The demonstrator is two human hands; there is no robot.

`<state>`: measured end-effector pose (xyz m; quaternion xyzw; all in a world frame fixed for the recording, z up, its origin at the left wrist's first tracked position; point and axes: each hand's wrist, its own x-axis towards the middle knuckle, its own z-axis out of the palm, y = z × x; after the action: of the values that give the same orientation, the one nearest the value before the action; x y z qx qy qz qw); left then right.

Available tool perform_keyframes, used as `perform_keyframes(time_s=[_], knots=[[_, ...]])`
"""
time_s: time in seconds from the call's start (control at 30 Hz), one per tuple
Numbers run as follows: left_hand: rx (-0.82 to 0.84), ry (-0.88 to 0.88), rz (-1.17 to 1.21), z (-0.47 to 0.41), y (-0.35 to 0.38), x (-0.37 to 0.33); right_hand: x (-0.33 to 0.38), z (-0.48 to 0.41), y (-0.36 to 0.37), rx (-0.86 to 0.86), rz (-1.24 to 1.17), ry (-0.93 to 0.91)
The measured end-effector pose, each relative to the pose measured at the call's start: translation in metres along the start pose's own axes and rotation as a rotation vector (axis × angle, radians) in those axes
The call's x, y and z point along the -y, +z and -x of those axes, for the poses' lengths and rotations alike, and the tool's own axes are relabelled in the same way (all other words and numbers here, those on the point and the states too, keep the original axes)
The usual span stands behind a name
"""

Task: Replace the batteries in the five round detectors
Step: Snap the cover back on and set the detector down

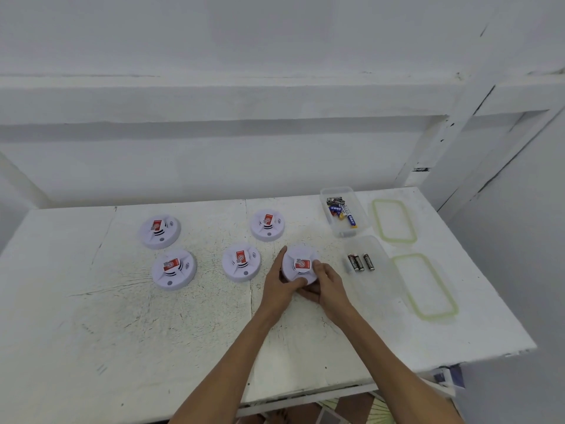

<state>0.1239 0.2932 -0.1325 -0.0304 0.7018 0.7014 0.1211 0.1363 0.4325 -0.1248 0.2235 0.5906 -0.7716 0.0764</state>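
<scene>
Detectors, five round white discs, are lying face up on a white table [122,332], each showing a red label on its raised centre. Being round, they have no long axis. Four are resting untouched: two at the left [160,229] [174,269], one in the middle [241,261] and one farther back [267,224]. The fifth detector [301,264] is sitting right of the middle, gripped by both hands. The left hand [279,283] is curling round its left and near edge; the right hand [328,286] is clasping its right side, thumb on top. Just right, a clear container [379,280] is holding black batteries [356,262], long axes pointing away from the person. Behind it, another container [348,232] is holding mixed batteries. Two green-rimmed lids [394,220] [425,286] are lying farther right
</scene>
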Motion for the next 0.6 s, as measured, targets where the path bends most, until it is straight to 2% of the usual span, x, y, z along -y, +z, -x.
perform_keyframes(time_s=[0.23,0.6], knots=[[0.029,0.011,-0.034,-0.0046,-0.0008,0.0022,-0.0050,-0.0007,0.0033,-0.073,0.026,-0.045],[0.061,0.026,-0.057,-0.0039,-0.0027,0.0029,-0.0045,-0.0006,0.0040,-0.088,0.049,-0.047]])
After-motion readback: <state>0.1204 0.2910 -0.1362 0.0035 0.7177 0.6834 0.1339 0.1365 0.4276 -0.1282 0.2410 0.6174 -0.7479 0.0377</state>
